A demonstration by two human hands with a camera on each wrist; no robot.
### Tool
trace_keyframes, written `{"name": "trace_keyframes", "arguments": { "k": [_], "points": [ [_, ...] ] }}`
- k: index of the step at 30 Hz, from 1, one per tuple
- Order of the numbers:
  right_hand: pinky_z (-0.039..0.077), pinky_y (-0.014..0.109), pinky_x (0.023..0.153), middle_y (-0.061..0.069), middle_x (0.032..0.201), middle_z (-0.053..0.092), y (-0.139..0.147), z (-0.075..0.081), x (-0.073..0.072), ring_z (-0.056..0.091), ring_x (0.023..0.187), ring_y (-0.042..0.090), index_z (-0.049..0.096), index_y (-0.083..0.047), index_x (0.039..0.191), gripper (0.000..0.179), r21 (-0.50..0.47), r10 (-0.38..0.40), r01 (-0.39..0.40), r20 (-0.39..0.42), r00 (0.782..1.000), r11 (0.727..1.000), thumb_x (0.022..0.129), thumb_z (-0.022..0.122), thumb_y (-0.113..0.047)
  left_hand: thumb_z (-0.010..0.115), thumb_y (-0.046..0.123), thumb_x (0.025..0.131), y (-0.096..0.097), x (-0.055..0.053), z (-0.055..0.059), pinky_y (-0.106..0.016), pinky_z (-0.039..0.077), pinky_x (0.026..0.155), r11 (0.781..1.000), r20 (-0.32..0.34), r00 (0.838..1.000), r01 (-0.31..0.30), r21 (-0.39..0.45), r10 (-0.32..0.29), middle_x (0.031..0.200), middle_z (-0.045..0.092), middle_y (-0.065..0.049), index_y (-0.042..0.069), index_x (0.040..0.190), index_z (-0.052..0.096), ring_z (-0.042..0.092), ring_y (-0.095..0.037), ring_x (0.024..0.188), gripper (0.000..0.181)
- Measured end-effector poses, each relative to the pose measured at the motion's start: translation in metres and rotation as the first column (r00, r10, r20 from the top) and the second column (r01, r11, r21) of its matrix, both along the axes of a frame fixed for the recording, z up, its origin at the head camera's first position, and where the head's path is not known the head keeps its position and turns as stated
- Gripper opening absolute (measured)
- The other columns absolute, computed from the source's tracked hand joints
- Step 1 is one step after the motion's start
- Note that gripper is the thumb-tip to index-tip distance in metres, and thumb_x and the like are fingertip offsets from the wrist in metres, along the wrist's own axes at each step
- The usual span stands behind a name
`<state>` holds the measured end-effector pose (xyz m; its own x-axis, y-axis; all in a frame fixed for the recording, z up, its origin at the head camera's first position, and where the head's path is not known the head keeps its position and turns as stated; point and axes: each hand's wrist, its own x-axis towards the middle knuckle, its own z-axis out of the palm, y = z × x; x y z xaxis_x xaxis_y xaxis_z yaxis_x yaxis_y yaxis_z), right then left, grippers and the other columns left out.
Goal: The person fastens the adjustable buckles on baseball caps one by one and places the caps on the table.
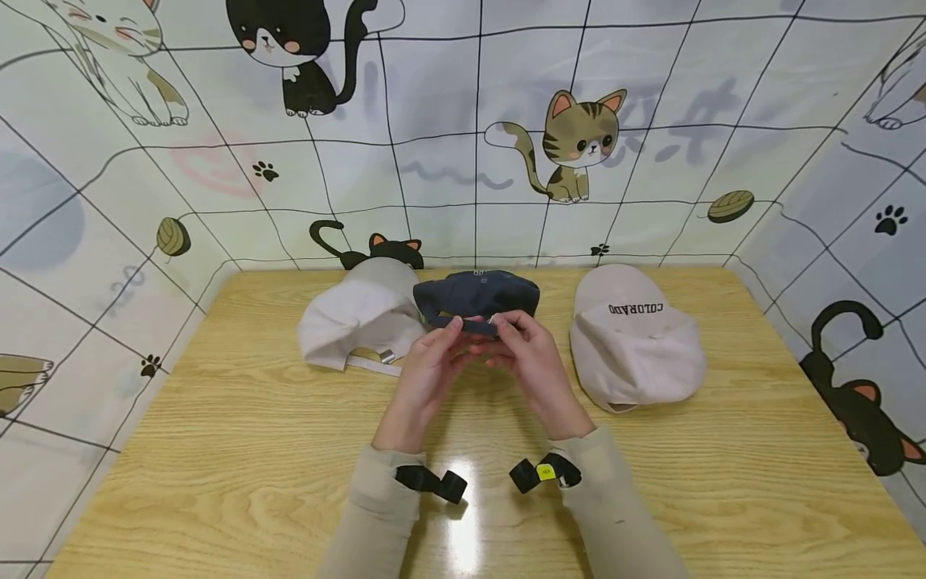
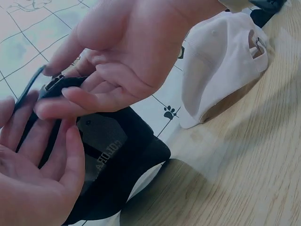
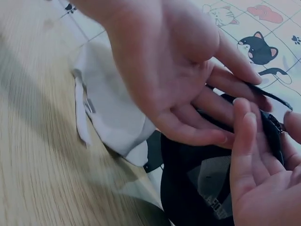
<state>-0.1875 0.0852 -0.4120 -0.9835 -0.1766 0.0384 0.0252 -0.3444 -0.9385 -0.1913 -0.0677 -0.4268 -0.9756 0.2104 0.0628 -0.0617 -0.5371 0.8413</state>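
A navy cap [image 1: 477, 294] sits at the middle of the table's back, its rear strap [image 1: 473, 326] toward the person. My left hand [image 1: 425, 362] pinches the strap from the left between thumb and fingers. From the other side my right hand [image 1: 533, 371] pinches it too, the fingers of both hands close together. In the left wrist view a thin strap end [image 2: 29, 88] stands up from the fingers, with a small metal buckle [image 2: 54, 83] beside it. Lettering on the cap's dark crown [image 2: 134, 136] shows in that view; the hands hide part of the cap.
Left of the navy cap lies a white cap [image 1: 347, 318], its strap opening facing the person. To the right is a pale cap [image 1: 637, 354] lettered COLORADO. A cat-patterned cloth [image 1: 441, 185] surrounds the wooden table [image 1: 253, 466] at the back and sides.
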Motion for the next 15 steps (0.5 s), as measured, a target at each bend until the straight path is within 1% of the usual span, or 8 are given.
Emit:
{"name": "trace_keyframes", "arguments": {
  "k": [3,7,9,11,13,15],
  "points": [
    [0.051,0.035,0.066,0.011,0.099,0.059,0.001,0.008,0.003,0.063,0.085,0.028,0.053,-0.002,0.098,0.023,0.119,-0.011,0.012,-0.015,1.0,0.993,0.091,0.052,-0.025,0.054,0.024,0.09,0.001,-0.001,0.0,-0.042,0.041,0.09,0.999,-0.024,0.999,-0.036,-0.028,0.035,0.096,0.065,-0.011,-0.001,0.1,0.066,0.06,-0.022,0.091,0.029],
    [0.05,0.044,0.066,0.024,0.097,0.058,0.002,0.018,0.008,0.06,0.086,0.038,0.05,0.003,0.105,0.022,0.257,0.02,0.001,-0.078,0.997,0.966,0.093,0.048,-0.016,0.056,0.024,0.089,0.002,-0.001,0.0,-0.042,0.043,0.087,0.994,-0.045,0.995,-0.091,-0.055,0.088,0.101,0.064,-0.013,-0.003,0.094,0.067,0.06,-0.024,0.09,0.03],
    [0.049,0.049,0.065,0.032,0.092,0.056,0.002,0.019,0.008,0.059,0.084,0.043,0.047,0.003,0.108,0.021,0.278,0.039,-0.008,-0.105,0.994,0.961,0.094,0.046,-0.013,0.057,0.024,0.088,0.002,-0.001,0.0,-0.042,0.042,0.088,0.992,-0.054,0.993,-0.11,-0.06,0.107,0.104,0.063,-0.013,-0.003,0.09,0.067,0.06,-0.025,0.09,0.029],
    [0.047,0.054,0.065,0.037,0.09,0.055,0.003,0.018,0.007,0.058,0.083,0.046,0.043,0.002,0.109,0.021,0.268,0.054,-0.023,-0.107,0.993,0.963,0.094,0.045,-0.012,0.057,0.023,0.088,0.003,0.0,0.0,-0.043,0.042,0.089,0.991,-0.066,0.99,-0.125,-0.056,0.122,0.106,0.062,-0.014,-0.005,0.088,0.067,0.06,-0.026,0.09,0.03],
    [0.045,0.056,0.065,0.037,0.089,0.055,0.004,0.015,0.005,0.057,0.082,0.047,0.042,0.0,0.109,0.021,0.254,0.062,-0.034,-0.101,0.993,0.967,0.094,0.046,-0.014,0.057,0.023,0.088,0.003,0.0,0.001,-0.043,0.041,0.089,0.989,-0.077,0.988,-0.138,-0.051,0.134,0.107,0.062,-0.015,-0.008,0.086,0.065,0.06,-0.027,0.09,0.032],
    [0.046,0.056,0.064,0.035,0.089,0.057,0.004,0.01,0.002,0.058,0.081,0.046,0.041,-0.002,0.108,0.022,0.251,0.068,-0.041,-0.097,0.993,0.967,0.093,0.048,-0.017,0.057,0.023,0.088,0.002,0.0,0.002,-0.043,0.041,0.09,0.989,-0.086,0.987,-0.142,-0.051,0.138,0.107,0.062,-0.015,-0.01,0.085,0.063,0.06,-0.028,0.091,0.034]
  ]
}}
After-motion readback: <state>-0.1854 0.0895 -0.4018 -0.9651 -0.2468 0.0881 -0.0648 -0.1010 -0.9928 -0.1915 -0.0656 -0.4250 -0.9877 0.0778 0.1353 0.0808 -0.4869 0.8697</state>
